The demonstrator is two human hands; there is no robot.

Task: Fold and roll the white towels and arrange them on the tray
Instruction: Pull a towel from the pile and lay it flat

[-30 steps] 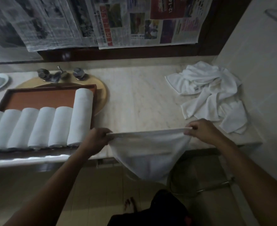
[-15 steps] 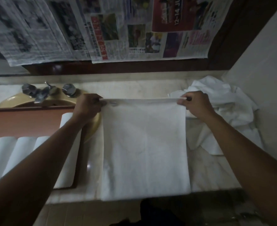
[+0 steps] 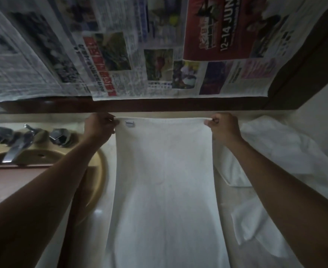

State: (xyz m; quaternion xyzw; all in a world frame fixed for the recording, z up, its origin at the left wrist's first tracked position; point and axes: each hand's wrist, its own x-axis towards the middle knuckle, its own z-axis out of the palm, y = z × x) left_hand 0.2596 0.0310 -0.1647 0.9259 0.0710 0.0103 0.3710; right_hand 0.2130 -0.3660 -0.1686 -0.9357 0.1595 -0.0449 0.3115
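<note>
The towel (image 3: 165,180) lies spread flat and lengthwise on the tabletop (image 3: 222,200), its far edge close to the back wall and its near end running out of view at the bottom. A small tag (image 3: 129,123) sits near its far left corner. The left hand (image 3: 99,126) pinches that far left corner with curled fingers, and the right hand (image 3: 223,126) pinches the far right corner the same way, so the edge is stretched straight between them.

Just to the right, a pile (image 3: 286,151) of loose white towels lies crumpled, touching the spread towel's side. To the left is a tan sink (image 3: 99,171) with a tap (image 3: 18,146) over its basin. The brown tray (image 3: 14,180) lies across the sink. Only a bare strip of the tray shows, and the left arm hides the rest. Newspaper (image 3: 159,55) hangs above.
</note>
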